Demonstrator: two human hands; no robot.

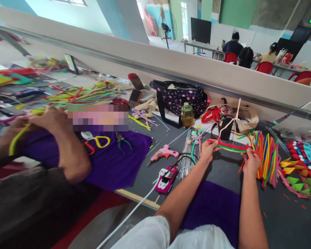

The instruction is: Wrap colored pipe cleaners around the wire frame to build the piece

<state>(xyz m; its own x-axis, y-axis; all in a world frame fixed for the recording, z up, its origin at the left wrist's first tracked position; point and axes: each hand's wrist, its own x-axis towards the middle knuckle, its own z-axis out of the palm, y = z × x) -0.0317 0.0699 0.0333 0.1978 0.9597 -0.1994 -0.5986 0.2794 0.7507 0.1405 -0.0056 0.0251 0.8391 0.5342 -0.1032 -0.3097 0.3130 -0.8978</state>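
Observation:
My left hand (206, 149) pinches one end of a small bundle of red, pink and green pipe cleaners (229, 147), held level above the dark table (287, 214). My right hand (251, 162) grips the bundle's other end, fingers closed round it. A pale string (233, 121) rises from the bundle toward the bags behind. A pile of multicoloured pipe cleaners (266, 155) lies just right of my right hand.
A co-worker's arms (64, 145) at the left hold a yellow-green pipe cleaner over a purple cloth (119, 162) with scissors and pliers. A pink glue gun (164, 152), a pink device (167, 178) with a white cable, a polka-dot bag (178, 97), a jar (187, 114), felt shapes (300, 169).

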